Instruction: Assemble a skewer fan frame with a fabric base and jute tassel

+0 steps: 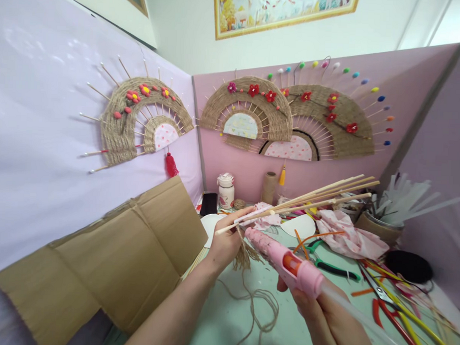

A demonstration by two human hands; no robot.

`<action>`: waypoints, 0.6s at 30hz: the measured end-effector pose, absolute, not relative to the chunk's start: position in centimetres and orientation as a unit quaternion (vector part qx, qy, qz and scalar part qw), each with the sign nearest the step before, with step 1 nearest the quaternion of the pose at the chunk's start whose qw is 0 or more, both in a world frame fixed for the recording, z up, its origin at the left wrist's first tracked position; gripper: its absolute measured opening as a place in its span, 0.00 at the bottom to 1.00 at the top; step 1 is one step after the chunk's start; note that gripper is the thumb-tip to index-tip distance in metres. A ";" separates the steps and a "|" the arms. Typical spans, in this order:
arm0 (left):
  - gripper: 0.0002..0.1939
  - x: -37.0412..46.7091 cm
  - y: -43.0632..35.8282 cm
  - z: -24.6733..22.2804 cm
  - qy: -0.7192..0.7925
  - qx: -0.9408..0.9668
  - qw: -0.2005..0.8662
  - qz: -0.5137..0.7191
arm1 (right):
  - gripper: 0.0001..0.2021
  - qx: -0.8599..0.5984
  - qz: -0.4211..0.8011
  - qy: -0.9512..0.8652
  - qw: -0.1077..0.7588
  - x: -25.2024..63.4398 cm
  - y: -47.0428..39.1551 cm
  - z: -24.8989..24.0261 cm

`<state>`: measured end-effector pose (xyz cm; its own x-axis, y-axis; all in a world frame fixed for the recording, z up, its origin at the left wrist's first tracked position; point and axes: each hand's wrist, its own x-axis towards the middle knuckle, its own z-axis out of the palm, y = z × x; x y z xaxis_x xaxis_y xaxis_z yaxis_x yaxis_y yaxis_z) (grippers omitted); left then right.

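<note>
My left hand grips several thin wooden sticks, which fan out to the right. Their near ends lie by a white edge at my fingers, partly hidden. In my right hand is a pink hot glue gun, with a long clear glue stick coming out of its back. The gun's nozzle points at the stick ends, close to my left fingers; whether it touches is not clear. Below my left hand hangs frayed twine, and a loose twine strand curls on the table.
Cardboard leans at left. Green-handled pliers, red-handled scissors, pink cloth and a pot of glue sticks crowd the right. A white bottle and phone stand behind. Woven fans hang on the partitions.
</note>
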<state>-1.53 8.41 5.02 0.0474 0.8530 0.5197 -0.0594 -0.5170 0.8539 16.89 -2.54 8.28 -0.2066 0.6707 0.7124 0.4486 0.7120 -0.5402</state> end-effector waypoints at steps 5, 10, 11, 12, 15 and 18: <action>0.18 -1.5 8.4 5.1 0.327 0.610 0.378 0.615 | 0.15 -0.367 0.111 -0.763 0.520 17.0 -2.6 8.4; 0.18 -1.5 8.7 4.7 0.323 0.609 0.379 0.618 | 0.18 -0.372 0.122 -0.758 0.521 16.9 -2.5 8.3; 0.18 -1.6 8.8 4.6 0.321 0.610 0.379 0.617 | 0.18 -0.374 0.123 -0.757 0.522 16.9 -2.5 8.3; 0.18 -1.6 8.8 4.6 0.320 0.612 0.377 0.617 | 0.18 -0.376 0.124 -0.756 0.522 16.9 -2.5 8.3; 0.18 -1.6 8.8 4.7 0.323 0.622 0.364 0.613 | 0.18 -0.379 0.125 -0.756 0.519 17.1 -2.6 8.4; 0.18 -1.6 8.6 5.1 0.326 0.624 0.362 0.611 | 0.18 -0.378 0.118 -0.758 0.518 17.3 -2.6 8.3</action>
<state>-1.57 8.62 5.14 0.0413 0.8495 0.5260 -0.0353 -0.5249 0.8504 17.30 -2.62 8.32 -0.1777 0.6949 0.6968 0.4502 0.6871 -0.5703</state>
